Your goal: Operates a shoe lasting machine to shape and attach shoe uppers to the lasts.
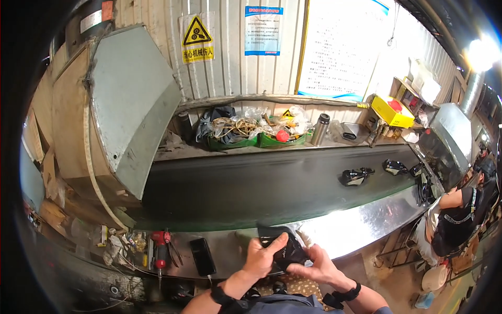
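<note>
Near the front edge of the metal bench, I hold a dark black moulded part point(285, 247) between both hands. My left hand point(261, 257) grips its left side, with the thumb lying over the top. The fingers of my right hand point(320, 266) close on its right side, thumb at the lower edge. A small pale piece point(305, 236) shows by the right fingertips; its kind is unclear. Left of my left hand, a black smartphone point(202, 256) with a cable lies on the bench, beside a red power screwdriver point(161, 251) and pliers point(175, 255).
A dark conveyor belt point(235, 191) runs beyond the bench, carrying glossy black parts point(355, 176) at right. A grey metal hood point(130, 94) stands left. Behind the belt are green bins point(232, 142) and a steel flask point(320, 130). Another person point(455, 209) sits at far right.
</note>
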Motion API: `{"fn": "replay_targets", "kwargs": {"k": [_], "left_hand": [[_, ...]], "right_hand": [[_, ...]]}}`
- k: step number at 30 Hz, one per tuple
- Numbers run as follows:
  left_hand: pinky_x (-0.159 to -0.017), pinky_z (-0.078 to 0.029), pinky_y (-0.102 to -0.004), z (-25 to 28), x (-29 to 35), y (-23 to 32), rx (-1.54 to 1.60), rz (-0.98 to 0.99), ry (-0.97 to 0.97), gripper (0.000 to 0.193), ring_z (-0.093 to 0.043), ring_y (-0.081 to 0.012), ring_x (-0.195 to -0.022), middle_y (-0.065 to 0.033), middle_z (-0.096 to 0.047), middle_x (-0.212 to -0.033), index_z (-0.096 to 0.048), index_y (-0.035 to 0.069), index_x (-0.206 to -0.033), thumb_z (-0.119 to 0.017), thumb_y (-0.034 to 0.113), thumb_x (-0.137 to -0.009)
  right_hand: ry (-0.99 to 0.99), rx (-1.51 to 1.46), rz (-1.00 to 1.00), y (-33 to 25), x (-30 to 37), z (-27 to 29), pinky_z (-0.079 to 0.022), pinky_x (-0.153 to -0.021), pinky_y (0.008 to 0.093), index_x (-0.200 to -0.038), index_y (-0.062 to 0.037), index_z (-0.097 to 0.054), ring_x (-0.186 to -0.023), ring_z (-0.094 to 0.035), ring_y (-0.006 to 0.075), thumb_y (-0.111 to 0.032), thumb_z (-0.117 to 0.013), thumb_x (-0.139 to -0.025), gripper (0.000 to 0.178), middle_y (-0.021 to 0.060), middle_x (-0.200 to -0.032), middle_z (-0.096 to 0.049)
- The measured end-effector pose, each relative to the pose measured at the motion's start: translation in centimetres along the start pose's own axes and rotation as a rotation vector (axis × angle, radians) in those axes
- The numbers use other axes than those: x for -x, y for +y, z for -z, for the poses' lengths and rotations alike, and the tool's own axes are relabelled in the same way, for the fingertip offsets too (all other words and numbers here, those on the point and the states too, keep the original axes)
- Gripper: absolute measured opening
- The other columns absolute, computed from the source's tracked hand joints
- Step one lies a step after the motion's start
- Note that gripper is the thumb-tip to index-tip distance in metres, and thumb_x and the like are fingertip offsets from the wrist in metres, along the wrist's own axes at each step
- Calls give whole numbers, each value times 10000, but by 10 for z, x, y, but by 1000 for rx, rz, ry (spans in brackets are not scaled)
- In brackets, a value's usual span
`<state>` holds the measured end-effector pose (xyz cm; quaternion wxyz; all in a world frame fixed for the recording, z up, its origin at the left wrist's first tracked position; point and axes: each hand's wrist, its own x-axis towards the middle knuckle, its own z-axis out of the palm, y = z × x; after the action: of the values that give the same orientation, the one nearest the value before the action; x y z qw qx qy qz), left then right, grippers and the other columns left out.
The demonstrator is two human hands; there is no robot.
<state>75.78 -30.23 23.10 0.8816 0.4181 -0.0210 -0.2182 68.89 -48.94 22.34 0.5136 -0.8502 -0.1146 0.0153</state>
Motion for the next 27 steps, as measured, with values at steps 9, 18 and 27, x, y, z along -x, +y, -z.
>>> {"fn": "replay_targets", "kwargs": {"k": [9,18,27], "left_hand": [[-753,-526,-249,-4,39,54,-479,-154,-123,137,-636,-80,-812,-9,-722,-923,-721,-10,-984,-742,106,-914],[-717,-583,-311,-12,27,44,-86,57,97,246,-702,-161,-799,-62,-719,-916,-691,1,-987,-749,229,-918],[-824,-611,-366,3,30,38,14,96,10,267,-719,-220,-918,-113,-720,-1051,-667,8,-1138,-710,174,-934]], "right_hand": [[-334,55,-256,-76,19,27,-507,-645,407,-1251,21,-551,-692,-659,345,-217,-767,-877,494,201,-788,-669],[-217,-71,-98,-50,9,25,-517,-675,431,-1261,17,-583,-745,-692,334,-280,-810,-844,560,240,-864,-671],[6,-253,126,-24,2,2,-528,-804,337,-1375,50,-473,-949,-644,177,-223,-779,-890,636,175,-1071,-697]]}}
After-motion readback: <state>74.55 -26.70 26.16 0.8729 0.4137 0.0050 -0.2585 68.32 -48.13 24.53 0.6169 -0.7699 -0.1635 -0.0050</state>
